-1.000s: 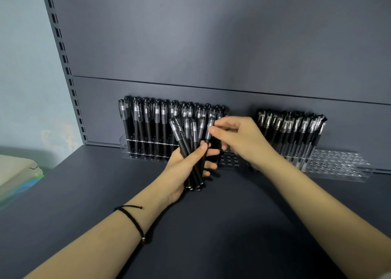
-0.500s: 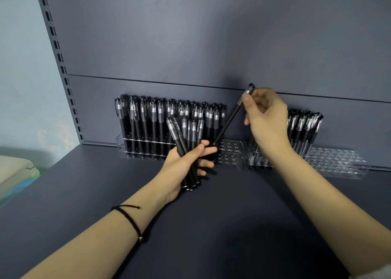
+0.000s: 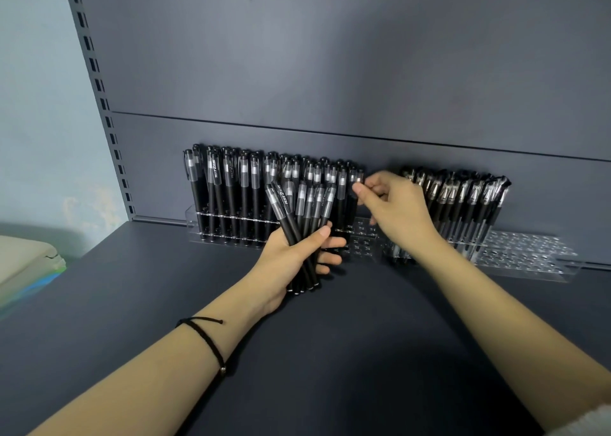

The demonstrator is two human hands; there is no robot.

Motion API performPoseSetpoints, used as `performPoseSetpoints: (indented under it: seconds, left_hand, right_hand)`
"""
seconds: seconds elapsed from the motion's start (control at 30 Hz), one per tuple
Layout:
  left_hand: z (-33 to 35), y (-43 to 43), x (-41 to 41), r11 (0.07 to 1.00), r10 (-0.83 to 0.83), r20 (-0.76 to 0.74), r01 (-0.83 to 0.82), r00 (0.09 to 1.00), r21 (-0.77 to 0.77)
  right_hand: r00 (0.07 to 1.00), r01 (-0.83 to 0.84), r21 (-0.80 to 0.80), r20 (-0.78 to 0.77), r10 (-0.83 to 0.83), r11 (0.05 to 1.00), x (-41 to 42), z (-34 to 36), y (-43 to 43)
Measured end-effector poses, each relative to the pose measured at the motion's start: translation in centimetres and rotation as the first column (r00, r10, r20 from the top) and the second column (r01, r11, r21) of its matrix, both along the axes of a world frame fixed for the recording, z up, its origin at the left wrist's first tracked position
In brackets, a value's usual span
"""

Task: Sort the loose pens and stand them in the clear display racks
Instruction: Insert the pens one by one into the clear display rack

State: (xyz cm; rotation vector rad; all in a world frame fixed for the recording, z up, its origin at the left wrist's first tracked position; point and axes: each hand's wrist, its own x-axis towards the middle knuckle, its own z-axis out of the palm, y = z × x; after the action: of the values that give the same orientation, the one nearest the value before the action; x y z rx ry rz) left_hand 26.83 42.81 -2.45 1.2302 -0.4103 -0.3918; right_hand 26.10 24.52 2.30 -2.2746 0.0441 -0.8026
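My left hand point(image 3: 294, 253) grips a fanned bundle of several black pens point(image 3: 305, 217) with clear caps, held upright in front of the left clear rack point(image 3: 198, 219). That rack is filled with several standing black pens point(image 3: 231, 184). My right hand point(image 3: 393, 210) pinches the cap of one black pen point(image 3: 357, 187) standing at the right end of the left rack's rows. The right clear rack point(image 3: 529, 253) holds several pens point(image 3: 463, 197) in its left part, partly hidden behind my right hand.
The racks stand against a dark grey back panel point(image 3: 330, 72) on a dark grey shelf point(image 3: 330, 336). A slotted metal upright point(image 3: 99, 98) runs down the left. A pale box point(image 3: 23, 260) sits at the far left edge.
My right hand drew one pen out of the bundle, lifted it high, then lowered it into the right end of the left rack. My left hand stayed in place.
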Motion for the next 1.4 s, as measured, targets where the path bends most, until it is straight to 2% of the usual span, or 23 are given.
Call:
performPoseSetpoints:
  seconds: [0.07,0.17,0.23,0.37,0.5,0.57,0.63,0.7,0.8,0.9,1.07,1.13,1.23,1.4]
  left_hand:
    - [0.0,0.0,0.0,1.0,-0.001,0.0,0.001,1.0,-0.011]
    - [0.0,0.1,-0.1,0.998,-0.016,-0.011,0.016,1.0,-0.053]
    - [0.0,0.1,-0.2,0.997,-0.028,-0.007,0.027,1.0,-0.067]
    - [0.0,0.0,-0.3,0.996,-0.06,0.024,0.061,0.998,-0.059]
    - [-0.1,0.0,-0.2,0.996,-0.057,0.042,0.059,0.998,-0.063]
    - [-0.2,-0.1,-0.1,0.997,-0.039,0.024,0.04,0.999,-0.066]
    - [-0.2,-0.1,0.1,0.997,-0.006,-0.024,0.004,1.0,-0.074]
    - [-0.2,-0.1,0.2,0.997,0.056,-0.05,-0.059,0.997,-0.059]
    - [-0.2,-0.2,0.5,0.991,0.129,-0.007,-0.129,0.992,0.016]
    - [-0.3,-0.3,0.4,0.993,0.107,-0.006,-0.106,0.994,0.041]
    - [-0.2,-0.3,0.3,0.997,0.076,0.023,-0.076,0.997,0.013]
    - [-0.3,-0.2,0.4,0.996,0.093,0.017,-0.093,0.995,-0.002]
    - [-0.3,-0.1,0.4,0.996,0.084,-0.004,-0.084,0.996,-0.036]
    - [-0.1,0.1,0.3,0.998,0.044,-0.012,-0.044,0.999,-0.051]
  right_hand:
    - [0.998,0.057,-0.037,0.014,-0.057,0.998,-0.2,0.0,0.0]
    - [0.984,0.116,0.004,0.133,-0.115,0.993,-0.6,0.3,0.5]
    - [0.988,0.038,0.015,0.152,-0.04,0.999,-1.0,0.9,1.1]
    - [0.983,-0.181,0.021,-0.029,0.182,0.983,-1.6,1.4,2.7]
    - [0.957,-0.269,0.14,-0.074,0.281,0.953,-1.8,1.6,3.1]
    - [0.964,-0.251,0.25,-0.018,0.264,0.935,-1.9,1.9,3.0]
    - [0.976,-0.216,0.38,0.097,0.193,0.9,-1.9,2.3,2.7]
    - [0.968,-0.195,0.439,0.228,0.101,0.877,-1.7,2.8,2.0]
    - [0.947,-0.113,0.332,0.322,0.0,0.936,-1.3,2.9,0.8]
    - [0.948,-0.065,0.21,0.32,-0.005,0.976,-0.9,2.4,0.3]
    - [0.959,-0.016,0.126,0.282,-0.02,0.992,-0.8,2.3,0.0]
    - [0.974,-0.007,0.073,0.226,-0.009,0.997,-0.9,2.3,0.1]
    - [0.999,-0.003,-0.074,0.043,0.006,0.997,-0.8,1.8,0.4]
    - [0.998,0.01,-0.114,-0.061,-0.017,0.993,-1.2,1.7,-0.1]
